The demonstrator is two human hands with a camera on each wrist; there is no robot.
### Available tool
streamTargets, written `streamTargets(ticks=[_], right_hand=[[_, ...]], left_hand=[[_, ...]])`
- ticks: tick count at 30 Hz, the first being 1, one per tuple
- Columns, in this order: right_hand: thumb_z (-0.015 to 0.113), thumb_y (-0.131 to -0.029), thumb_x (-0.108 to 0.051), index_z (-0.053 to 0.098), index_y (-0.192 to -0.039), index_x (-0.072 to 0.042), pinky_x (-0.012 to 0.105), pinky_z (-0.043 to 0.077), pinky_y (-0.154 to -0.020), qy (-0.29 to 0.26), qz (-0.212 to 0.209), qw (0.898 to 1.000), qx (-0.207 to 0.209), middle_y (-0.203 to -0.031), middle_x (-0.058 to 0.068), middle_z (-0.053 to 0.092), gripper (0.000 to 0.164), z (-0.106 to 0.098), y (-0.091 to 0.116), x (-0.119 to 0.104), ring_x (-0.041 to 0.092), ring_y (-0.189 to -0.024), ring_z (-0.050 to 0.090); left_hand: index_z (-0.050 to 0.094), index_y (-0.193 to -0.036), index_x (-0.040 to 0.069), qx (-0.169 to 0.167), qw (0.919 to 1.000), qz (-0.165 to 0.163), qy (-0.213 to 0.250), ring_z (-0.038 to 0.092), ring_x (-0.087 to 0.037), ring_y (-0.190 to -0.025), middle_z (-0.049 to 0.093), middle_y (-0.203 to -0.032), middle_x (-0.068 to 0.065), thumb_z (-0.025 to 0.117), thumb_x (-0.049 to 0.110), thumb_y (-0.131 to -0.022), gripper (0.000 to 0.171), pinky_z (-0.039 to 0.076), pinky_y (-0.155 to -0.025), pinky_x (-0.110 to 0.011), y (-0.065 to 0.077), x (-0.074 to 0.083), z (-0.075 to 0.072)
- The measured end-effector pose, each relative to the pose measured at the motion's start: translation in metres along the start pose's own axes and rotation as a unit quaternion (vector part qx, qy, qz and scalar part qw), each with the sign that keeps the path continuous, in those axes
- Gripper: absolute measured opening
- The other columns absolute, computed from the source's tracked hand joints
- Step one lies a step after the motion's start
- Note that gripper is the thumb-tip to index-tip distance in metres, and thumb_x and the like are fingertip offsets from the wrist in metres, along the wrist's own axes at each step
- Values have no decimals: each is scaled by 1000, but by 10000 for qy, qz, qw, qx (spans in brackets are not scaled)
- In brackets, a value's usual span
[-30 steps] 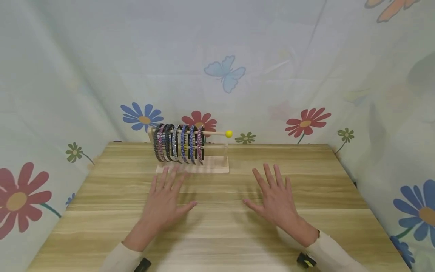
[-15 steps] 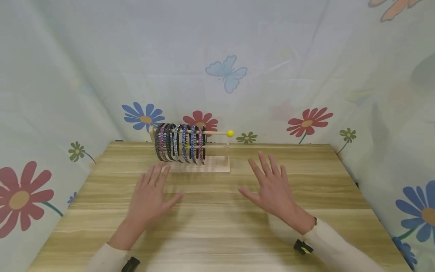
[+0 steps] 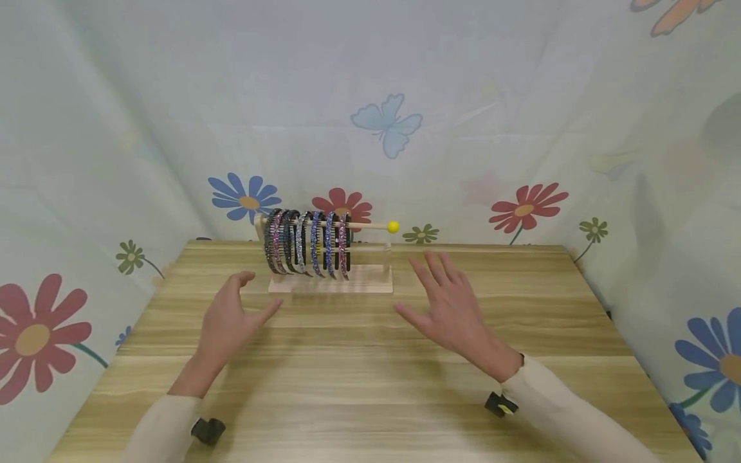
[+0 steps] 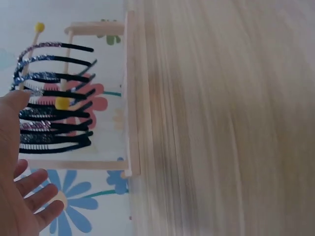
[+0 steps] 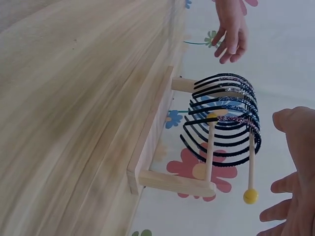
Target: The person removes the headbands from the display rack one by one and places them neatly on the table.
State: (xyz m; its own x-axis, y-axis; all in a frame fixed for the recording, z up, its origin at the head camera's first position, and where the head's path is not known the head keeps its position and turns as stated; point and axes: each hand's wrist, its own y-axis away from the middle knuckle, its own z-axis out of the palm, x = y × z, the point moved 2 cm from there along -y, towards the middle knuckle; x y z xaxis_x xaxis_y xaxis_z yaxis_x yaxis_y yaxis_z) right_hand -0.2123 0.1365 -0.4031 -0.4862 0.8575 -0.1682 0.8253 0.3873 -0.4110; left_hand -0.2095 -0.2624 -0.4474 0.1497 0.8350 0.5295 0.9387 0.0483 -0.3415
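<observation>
Several glittery headbands in black, pink, silver and blue hang in a row on a wooden stand at the back of the table. The stand's upper rod ends in a yellow ball. My left hand is in front of the stand's left end, thumb spread from the bent fingers, holding nothing. To the right of the stand, my right hand reaches forward with spread fingers, also holding nothing. In the right wrist view the right fingers show beside the yellow ball, apart from it.
The wood-grain table runs back to a pale fabric backdrop printed with flowers and butterflies. Black devices are strapped at both wrists over light sleeves.
My left hand has shifted left, its fingers turning inward and bending. The right hand has moved forward and left, closer to the stand. The headbands and stand stay in place.
</observation>
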Motion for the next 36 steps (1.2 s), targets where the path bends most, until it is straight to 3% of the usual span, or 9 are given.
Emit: streamTargets(ticks=[9, 17, 29, 36], right_hand=[[60, -94, -63, 39, -157, -11, 58, 31, -116, -811, -38, 9966, 143, -160, 16, 38, 84, 2, -18, -11, 38, -150, 31], [63, -94, -61, 42, -155, -15, 58, 41, -109, -1395, 107, 9895, 365, -158, 9, 44, 79, 11, -34, -17, 31, -144, 43], [65, -96, -51, 53, -147, -12, 52, 48, -103, -1800, -71, 9802, 822, -147, 10, 57, 66, 33, -56, -19, 31, -132, 57], [66, -97, -49, 55, -145, -11, 48, 49, -103, -1974, -190, 9760, 899, -143, 10, 60, 62, 43, -64, -24, 28, -130, 59]], left_hand=[[37, -155, 6, -314, 9967, -243, 704, 46, -47, -136, 45, -153, -23, 75, 58, -87, 94, 40, -102, -65, -23, -24, 5], [44, -153, 8, -406, 9958, -322, 761, 48, -48, -134, 47, -152, -22, 77, 54, -88, 87, 41, -103, -65, -39, -44, 18], [44, -153, 7, -741, 9914, -618, 886, 50, -51, -131, 48, -149, -28, 75, 54, -90, 84, 43, -102, -64, -48, -58, 36], [48, -150, 5, -774, 9887, -605, 1133, 55, -47, -129, 47, -152, -23, 77, 47, -91, 78, 47, -101, -58, -52, -64, 44]])
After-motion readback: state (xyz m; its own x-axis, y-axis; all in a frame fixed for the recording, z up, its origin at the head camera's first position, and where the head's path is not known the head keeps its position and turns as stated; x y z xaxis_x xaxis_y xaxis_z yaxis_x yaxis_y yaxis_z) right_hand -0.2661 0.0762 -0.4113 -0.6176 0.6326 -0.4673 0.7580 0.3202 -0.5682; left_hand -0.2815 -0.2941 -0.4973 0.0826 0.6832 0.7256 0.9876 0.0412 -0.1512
